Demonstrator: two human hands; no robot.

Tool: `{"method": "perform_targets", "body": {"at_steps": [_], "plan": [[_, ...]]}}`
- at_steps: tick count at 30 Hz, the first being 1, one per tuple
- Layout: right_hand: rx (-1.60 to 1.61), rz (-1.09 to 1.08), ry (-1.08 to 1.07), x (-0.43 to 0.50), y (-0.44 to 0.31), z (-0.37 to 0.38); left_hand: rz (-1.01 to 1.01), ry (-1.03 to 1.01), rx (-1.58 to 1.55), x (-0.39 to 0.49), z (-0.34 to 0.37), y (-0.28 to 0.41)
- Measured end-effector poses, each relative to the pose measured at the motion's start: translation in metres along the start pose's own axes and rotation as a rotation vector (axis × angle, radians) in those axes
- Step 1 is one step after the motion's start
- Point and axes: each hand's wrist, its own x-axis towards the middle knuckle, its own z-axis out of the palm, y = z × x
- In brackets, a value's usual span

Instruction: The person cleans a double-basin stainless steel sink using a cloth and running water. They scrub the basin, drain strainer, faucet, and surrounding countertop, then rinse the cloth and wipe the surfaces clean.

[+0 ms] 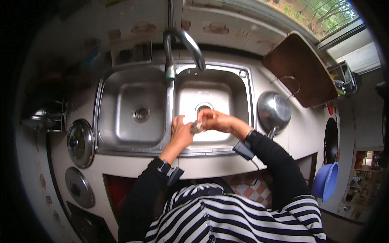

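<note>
Over the right basin (pixel 240 100) of a stainless steel double sink, my two hands meet around a small, pale brownish object (pixel 197 127), too blurred to name. My right hand (pixel 217 121) has its fingers curled on the object from the right. From the left, my left hand (pixel 182 132) touches it with the thumb side, while other fingers point up and away; its grip underneath is hidden. Just beyond the fingers lies the basin's drain (pixel 204 107), partly covered by my right hand. A curved chrome faucet (pixel 185 42) arches over this basin from behind, and no water stream shows.
Left of my hands is the second basin (pixel 127 91). Pot lids (pixel 80 142) lie on the left counter. To the right stand an upturned steel pan (pixel 273 111) with a handle, a brown board (pixel 301 70) leaning by the window, and a blue plastic basin (pixel 325 182).
</note>
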Motion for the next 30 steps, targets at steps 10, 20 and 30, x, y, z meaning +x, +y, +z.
{"method": "perform_targets", "body": {"at_steps": [10,20,30], "plan": [[0.356,0.067,0.351,0.004,0.027,0.021,0.108,0.061,-0.839,0.008,0.016,0.02],[0.208,-0.111,0.432,0.011,0.004,0.02,0.091,0.063,-0.096,-0.009,-0.005,0.041],[0.131,-0.149,0.677,0.01,-0.062,-0.023,0.13,0.341,-0.169,-0.033,-0.024,-0.037]]}}
